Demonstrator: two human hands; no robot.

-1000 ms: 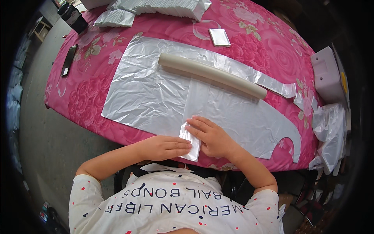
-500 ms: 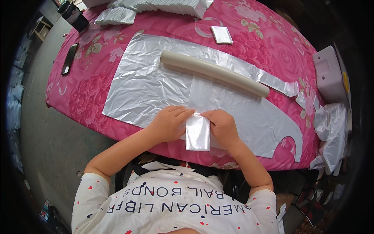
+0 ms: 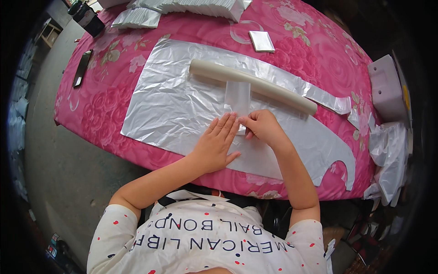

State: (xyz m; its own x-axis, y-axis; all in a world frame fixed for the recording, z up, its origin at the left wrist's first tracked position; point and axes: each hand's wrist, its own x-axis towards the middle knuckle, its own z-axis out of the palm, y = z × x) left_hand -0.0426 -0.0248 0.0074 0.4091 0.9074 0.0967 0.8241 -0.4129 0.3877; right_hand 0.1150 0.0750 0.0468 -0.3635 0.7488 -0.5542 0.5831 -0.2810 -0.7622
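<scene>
My left hand (image 3: 215, 142) lies flat with fingers stretched out, its fingertips pressing on the near part of a folded strip of translucent plastic film (image 3: 238, 95). Close beside them, my right hand (image 3: 264, 129) is closed, thumb and forefinger pinching the strip's right side near its lower end. The strip lies on a wide silvery plastic sheet (image 3: 164, 91) with a creased left part. A long beige tube (image 3: 255, 86) rests across the sheet, against the strip's far end. My fingers partly cover the strip's near end.
A small folded silvery packet (image 3: 262, 41) lies beyond the tube. Stacks of folded film (image 3: 191, 6) stand at the far edge, with a dark jar (image 3: 86, 19) and a phone (image 3: 82, 68) at left. A white bin (image 3: 388, 86) and clear plastic bags (image 3: 388, 146) sit at right.
Both hands have moved away from me onto the sheet. The film that hung folded toward me from both hands is now down on the sheet; my left hand has flattened.
</scene>
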